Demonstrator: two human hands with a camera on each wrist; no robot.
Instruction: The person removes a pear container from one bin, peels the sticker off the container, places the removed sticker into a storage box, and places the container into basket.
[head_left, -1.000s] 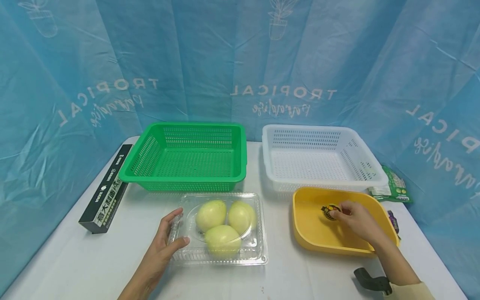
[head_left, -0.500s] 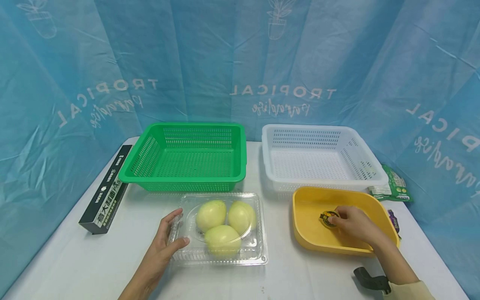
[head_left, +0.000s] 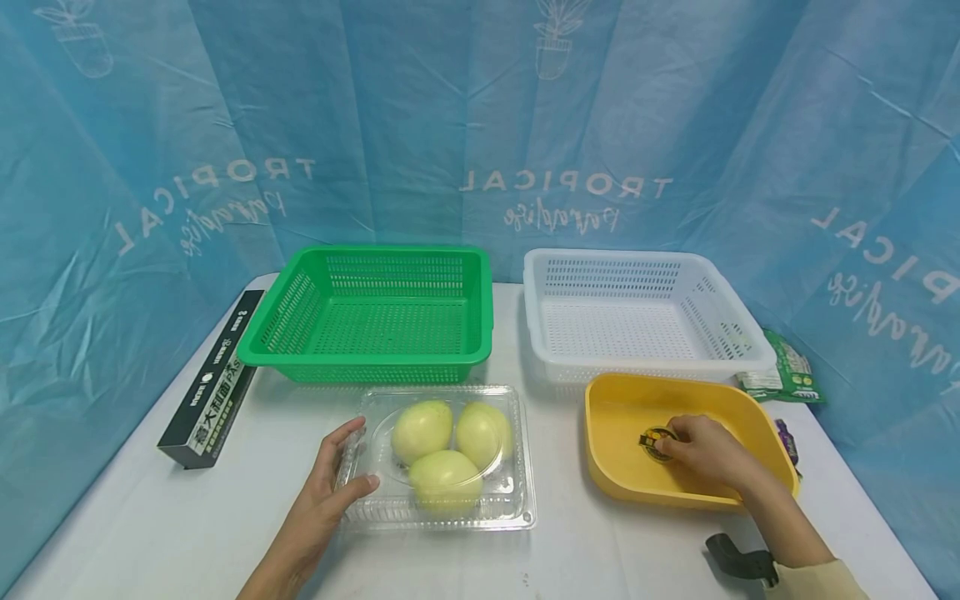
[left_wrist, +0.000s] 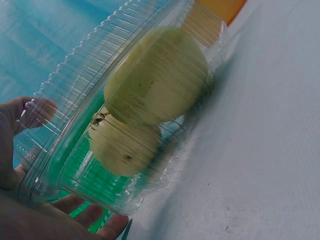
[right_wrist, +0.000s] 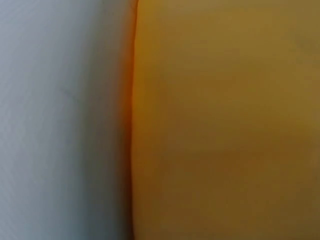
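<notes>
A left hand [head_left: 318,492] grips the left side of a clear container [head_left: 512,518] holding three pale-green fruits [head_left: 446,483] on the worktop [head_left: 573,542], as the right hand [head_left: 705,454] pinches a small dark-and-yellow item [head_left: 654,443] inside a yellow tray [head_left: 611,417] at right, nearer than a white basket [head_left: 652,367].

Blurred yellow tub [right_wrist: 225,120] filling the three o'clock side, its nearly straight edge running from twelve to six o'clock, orange tinge along that edge, white table [right_wrist: 35,120] toward nine o'clock, soft grey shadow [right_wrist: 102,130] between.
</notes>
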